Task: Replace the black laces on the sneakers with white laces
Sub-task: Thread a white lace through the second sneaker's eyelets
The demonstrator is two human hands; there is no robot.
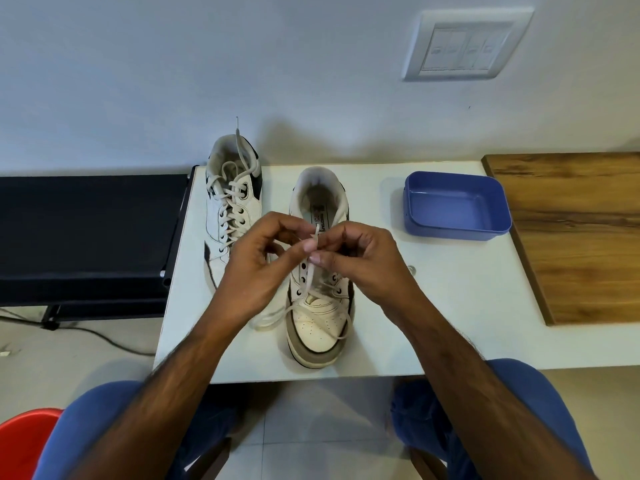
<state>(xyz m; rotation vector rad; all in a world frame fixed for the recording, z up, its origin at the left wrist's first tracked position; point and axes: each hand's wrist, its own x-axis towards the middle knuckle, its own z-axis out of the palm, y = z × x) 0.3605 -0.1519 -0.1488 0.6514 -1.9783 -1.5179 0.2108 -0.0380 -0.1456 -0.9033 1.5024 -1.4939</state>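
Note:
Two white sneakers stand on a white table, toes toward me. The left sneaker at the table's back left is laced all the way up with a white lace. The right sneaker in the middle has a white lace through its lower eyelets only, with loose ends trailing over the toe and to the left. Above its tongue, my left hand and my right hand meet, and both pinch one end of that white lace between thumb and fingers. No black lace is in view.
A blue plastic tray sits at the table's back right. A wooden board covers the right end. A black bench adjoins the table on the left. A red stool is at lower left. A wall switch plate hangs above.

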